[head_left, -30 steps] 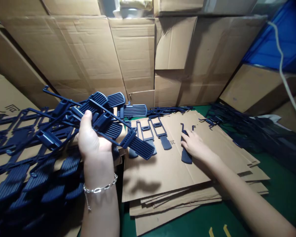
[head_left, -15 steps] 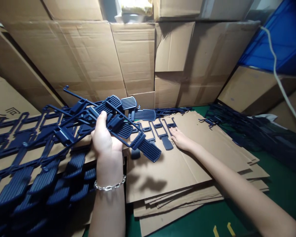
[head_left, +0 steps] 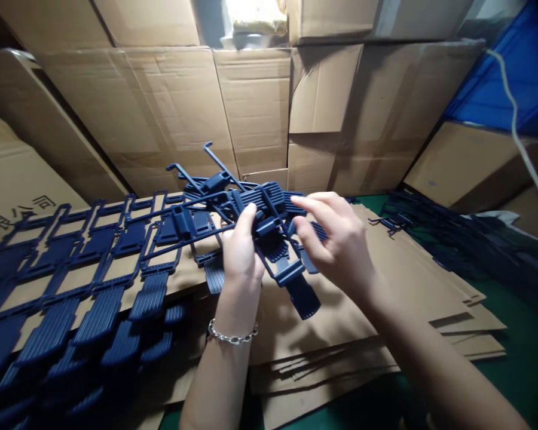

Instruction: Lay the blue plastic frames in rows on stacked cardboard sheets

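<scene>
My left hand (head_left: 242, 248) is closed around a tangled bunch of dark blue plastic frames with ribbed pads (head_left: 269, 227), held above the cardboard. Thin hooked arms stick up from the bunch at the upper left, and one pad hangs down at the right. My right hand (head_left: 336, 239) is at the right side of the bunch, thumb and forefinger curled around a dark blue frame (head_left: 318, 230) there; its other fingers are partly hidden. Beyond and below the hands lies a stack of flat cardboard sheets (head_left: 412, 292).
Rows of similar blue frames (head_left: 89, 245) lie on cardboard at the left, ribbed pads overhanging the edge. More dark frames (head_left: 452, 245) are heaped on the green surface (head_left: 466, 388) at right. Cardboard boxes (head_left: 161, 107) form a wall behind; a white cable (head_left: 506, 95) hangs at right.
My right hand has come up from the frames on the cardboard to the bunch. My left hand and the bunch sit further right in the picture, as the view has shifted too.
</scene>
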The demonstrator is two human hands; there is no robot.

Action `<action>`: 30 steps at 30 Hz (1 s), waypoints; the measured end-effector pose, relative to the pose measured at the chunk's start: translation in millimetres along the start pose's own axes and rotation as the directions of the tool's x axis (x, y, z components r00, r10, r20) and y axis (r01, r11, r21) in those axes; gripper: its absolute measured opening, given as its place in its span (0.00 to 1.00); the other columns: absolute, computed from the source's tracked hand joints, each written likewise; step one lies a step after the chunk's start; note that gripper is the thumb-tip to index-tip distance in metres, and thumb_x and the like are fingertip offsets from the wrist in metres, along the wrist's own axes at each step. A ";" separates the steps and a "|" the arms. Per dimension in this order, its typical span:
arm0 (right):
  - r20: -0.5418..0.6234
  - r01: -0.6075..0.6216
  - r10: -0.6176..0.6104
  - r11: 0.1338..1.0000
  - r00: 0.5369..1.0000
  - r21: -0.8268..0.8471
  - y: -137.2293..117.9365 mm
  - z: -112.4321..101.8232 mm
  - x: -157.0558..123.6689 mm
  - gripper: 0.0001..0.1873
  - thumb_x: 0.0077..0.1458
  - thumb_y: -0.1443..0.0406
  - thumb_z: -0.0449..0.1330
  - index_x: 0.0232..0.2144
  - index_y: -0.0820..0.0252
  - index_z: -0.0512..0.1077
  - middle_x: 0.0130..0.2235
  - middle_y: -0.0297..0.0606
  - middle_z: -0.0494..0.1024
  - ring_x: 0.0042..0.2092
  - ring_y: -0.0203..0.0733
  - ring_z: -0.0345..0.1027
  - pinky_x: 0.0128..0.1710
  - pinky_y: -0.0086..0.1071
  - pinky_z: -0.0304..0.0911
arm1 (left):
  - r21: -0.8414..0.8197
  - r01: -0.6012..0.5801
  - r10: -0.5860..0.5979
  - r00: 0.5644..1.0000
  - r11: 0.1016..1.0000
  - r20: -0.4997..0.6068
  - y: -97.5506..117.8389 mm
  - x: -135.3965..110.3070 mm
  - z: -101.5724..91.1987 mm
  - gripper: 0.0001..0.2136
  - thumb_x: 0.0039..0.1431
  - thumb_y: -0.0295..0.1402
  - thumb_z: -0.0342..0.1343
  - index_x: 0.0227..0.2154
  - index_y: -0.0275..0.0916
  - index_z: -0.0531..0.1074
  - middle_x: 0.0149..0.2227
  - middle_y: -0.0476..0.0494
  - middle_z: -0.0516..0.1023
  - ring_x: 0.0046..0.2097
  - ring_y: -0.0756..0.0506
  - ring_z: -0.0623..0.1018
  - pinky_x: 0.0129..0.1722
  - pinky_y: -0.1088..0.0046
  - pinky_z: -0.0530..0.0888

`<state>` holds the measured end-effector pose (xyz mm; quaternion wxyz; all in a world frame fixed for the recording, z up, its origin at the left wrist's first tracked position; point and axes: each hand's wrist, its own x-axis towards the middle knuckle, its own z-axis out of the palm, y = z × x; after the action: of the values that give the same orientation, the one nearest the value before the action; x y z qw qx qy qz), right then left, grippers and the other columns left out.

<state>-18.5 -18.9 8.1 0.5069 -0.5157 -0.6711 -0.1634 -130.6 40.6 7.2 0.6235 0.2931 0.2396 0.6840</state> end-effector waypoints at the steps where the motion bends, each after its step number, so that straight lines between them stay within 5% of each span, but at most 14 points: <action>1: 0.048 0.005 -0.003 0.999 0.999 -0.038 -6.2 1.6 2.3 0.18 0.58 0.61 0.50 0.48 0.60 0.68 0.48 0.45 0.69 0.50 0.46 0.61 0.54 0.47 0.53 | 0.010 0.012 -0.013 0.999 1.000 0.039 -3.4 -3.3 1.8 0.05 0.48 0.26 0.59 0.30 0.34 0.74 0.34 0.45 0.79 0.39 0.46 0.78 0.44 0.71 0.74; 4: 0.169 -0.072 0.090 0.991 0.981 -0.114 -6.6 12.6 3.6 0.20 0.58 0.62 0.48 0.52 0.59 0.65 0.56 0.43 0.61 0.56 0.51 0.54 0.56 0.60 0.41 | -0.008 0.081 -0.080 0.994 0.997 0.080 -12.6 -12.7 7.3 0.05 0.49 0.25 0.58 0.31 0.34 0.75 0.35 0.45 0.79 0.41 0.46 0.77 0.45 0.71 0.74; 7: 0.149 -0.147 0.161 0.983 0.976 -0.107 3.6 19.4 1.3 0.18 0.59 0.65 0.47 0.49 0.57 0.68 0.56 0.41 0.62 0.56 0.50 0.55 0.55 0.62 0.40 | -0.048 0.190 -0.186 0.980 0.981 0.070 -18.5 -18.2 10.9 0.04 0.51 0.25 0.57 0.30 0.34 0.75 0.34 0.45 0.79 0.39 0.45 0.78 0.44 0.68 0.74; 14: 0.002 -0.214 0.214 0.977 0.977 0.000 10.2 14.8 6.2 0.07 0.52 0.65 0.56 0.32 0.61 0.72 0.44 0.42 0.72 0.47 0.45 0.65 0.51 0.43 0.57 | -0.091 0.289 -0.280 0.955 0.953 0.103 -23.6 -19.1 12.6 0.05 0.53 0.30 0.58 0.31 0.34 0.75 0.34 0.44 0.78 0.39 0.45 0.78 0.44 0.69 0.75; 21: 0.046 -0.320 0.322 0.947 0.946 -0.033 8.0 20.1 7.1 0.05 0.54 0.65 0.53 0.33 0.61 0.67 0.35 0.41 0.74 0.39 0.44 0.68 0.40 0.36 0.61 | -0.130 0.403 -0.351 0.886 0.906 0.304 -28.0 -20.3 11.9 0.23 0.58 0.52 0.46 0.37 0.36 0.75 0.40 0.42 0.77 0.46 0.42 0.75 0.46 0.70 0.73; 26: 0.063 -0.334 0.337 0.941 0.939 -0.050 2.4 15.3 6.7 0.06 0.54 0.65 0.51 0.33 0.61 0.64 0.32 0.40 0.73 0.36 0.44 0.68 0.36 0.36 0.61 | -0.228 0.430 -0.402 0.902 0.874 0.159 -25.5 -19.5 15.1 0.30 0.57 0.57 0.39 0.35 0.34 0.75 0.34 0.40 0.78 0.45 0.41 0.76 0.45 0.67 0.73; 30: 0.048 -0.331 0.331 0.944 0.943 -0.005 1.5 13.0 4.9 0.06 0.54 0.64 0.49 0.34 0.60 0.62 0.32 0.39 0.72 0.35 0.43 0.68 0.35 0.35 0.61 | -0.297 0.467 -0.471 0.880 0.833 0.063 -24.3 -18.3 17.8 0.18 0.61 0.42 0.46 0.31 0.32 0.74 0.26 0.42 0.78 0.39 0.43 0.78 0.44 0.69 0.74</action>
<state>-23.6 -6.1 6.1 0.5116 -0.6240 -0.5874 -0.0625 -99.9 24.3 1.2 0.8080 0.1218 0.2000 0.5406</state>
